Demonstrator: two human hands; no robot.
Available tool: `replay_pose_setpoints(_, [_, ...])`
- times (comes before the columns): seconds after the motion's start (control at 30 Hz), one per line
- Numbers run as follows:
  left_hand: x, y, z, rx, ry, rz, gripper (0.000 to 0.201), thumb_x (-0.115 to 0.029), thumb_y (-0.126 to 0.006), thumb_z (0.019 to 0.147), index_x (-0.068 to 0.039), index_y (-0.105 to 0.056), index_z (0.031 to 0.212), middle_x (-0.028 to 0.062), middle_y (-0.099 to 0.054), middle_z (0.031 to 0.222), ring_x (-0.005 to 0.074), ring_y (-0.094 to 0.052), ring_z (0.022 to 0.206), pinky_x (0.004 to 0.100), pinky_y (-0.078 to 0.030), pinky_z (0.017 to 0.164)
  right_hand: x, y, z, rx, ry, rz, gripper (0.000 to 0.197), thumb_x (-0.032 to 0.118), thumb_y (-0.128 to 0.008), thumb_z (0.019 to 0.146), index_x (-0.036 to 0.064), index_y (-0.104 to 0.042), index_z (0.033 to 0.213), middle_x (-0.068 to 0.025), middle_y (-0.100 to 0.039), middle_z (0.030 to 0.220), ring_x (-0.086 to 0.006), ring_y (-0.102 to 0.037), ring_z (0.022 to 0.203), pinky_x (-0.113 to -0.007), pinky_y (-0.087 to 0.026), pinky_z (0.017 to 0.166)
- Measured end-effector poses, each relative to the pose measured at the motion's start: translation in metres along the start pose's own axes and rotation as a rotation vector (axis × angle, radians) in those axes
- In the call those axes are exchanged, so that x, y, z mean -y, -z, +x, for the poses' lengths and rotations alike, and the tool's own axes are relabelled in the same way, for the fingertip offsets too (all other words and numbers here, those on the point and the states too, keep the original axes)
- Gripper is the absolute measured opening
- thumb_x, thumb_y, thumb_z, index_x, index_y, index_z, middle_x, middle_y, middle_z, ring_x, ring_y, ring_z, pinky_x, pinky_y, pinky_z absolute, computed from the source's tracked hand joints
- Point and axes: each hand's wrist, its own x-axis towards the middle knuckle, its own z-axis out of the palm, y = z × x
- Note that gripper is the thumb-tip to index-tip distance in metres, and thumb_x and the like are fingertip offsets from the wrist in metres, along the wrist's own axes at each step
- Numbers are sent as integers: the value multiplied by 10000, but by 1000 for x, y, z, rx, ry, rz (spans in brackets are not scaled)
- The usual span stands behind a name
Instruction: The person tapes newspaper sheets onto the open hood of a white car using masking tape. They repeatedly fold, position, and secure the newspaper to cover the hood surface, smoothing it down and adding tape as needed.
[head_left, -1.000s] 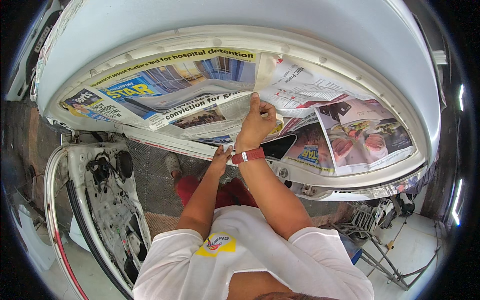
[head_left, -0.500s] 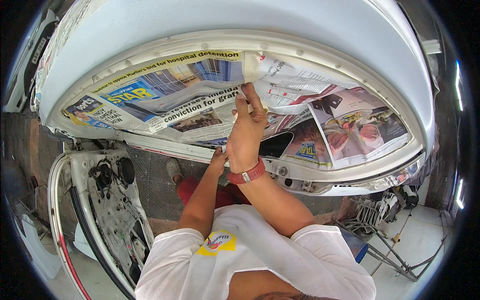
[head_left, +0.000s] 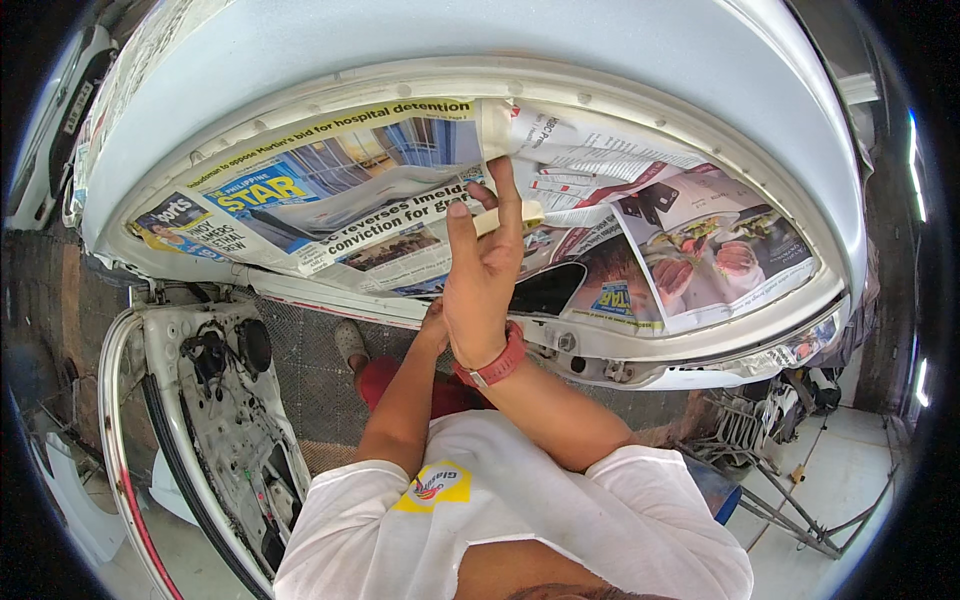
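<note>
Newspaper sheets (head_left: pixel 380 225) and glossy printed pages (head_left: pixel 720 240) cover the curved window opening of a pale car body (head_left: pixel 420 45). A cream strip of tape (head_left: pixel 495 128) runs down the seam between them. Over that seam is my right hand (head_left: pixel 482 290), its index finger stretched along the strip's lower end and its thumb apart. Cream masking tape (head_left: pixel 520 215) shows between and beside its fingers; most of it is hidden beneath the hand. My left hand (head_left: pixel 435 328) is closed at the lower edge of the opening, fingertips partly hidden by my right wrist.
A stripped white car door (head_left: pixel 215 400) with exposed wiring stands at the left. Toward the right are a metal frame stand (head_left: pixel 790 515) and a blue cylindrical container (head_left: pixel 715 490). Another vehicle (head_left: pixel 70 110) shows at the far left. Dark matting (head_left: pixel 310 370) covers the floor.
My right hand has shifted slightly down and left, with its thumb spreading away from the index finger. More of the cream tape shows now. My left hand has lowered slightly.
</note>
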Motion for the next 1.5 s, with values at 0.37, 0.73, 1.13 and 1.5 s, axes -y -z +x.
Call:
replay_pose_setpoints(0.37, [-24,-3,10,136,-41,-91,658,-152,-814,997,-80,-523,1582,50,-641,1543,206,-571,1423,418,-451,1154,-40,21,2,56,82,-213,623,46,-684,1049,39,-498,1644,-175,-527,1595,-284,-544,1389,-421,-424,1207])
replay_pose_setpoints(0.73, [-4,12,4,-27,71,-20,548,-154,-774,1010,-97,-593,1524,19,-662,1516,211,-584,1414,466,-412,1186,-27,11,11,63,-46,-122,633,80,-698,1065,59,-486,1661,-111,-541,1517,-226,-515,1262,-370,-445,1105])
replay_pose_setpoints(1.13, [-10,7,-13,87,90,-95,556,-157,-778,1008,-90,-587,1526,27,-656,1522,215,-574,1426,467,-401,1196,-1,-3,18,100,55,-104,722,86,-703,1061,6,-397,1710,-170,-483,1561,-259,-490,1318,-386,-425,1130])
replay_pose_setpoints(1.5, [-20,-3,-24,95,87,-125,564,-160,-782,1006,-84,-581,1528,35,-651,1527,219,-565,1436,469,-391,1206,-1,1,19,178,312,-324,800,212,-681,1088,-10,-285,1748,-328,-348,1675,-461,-366,1551,-525,-274,1293])
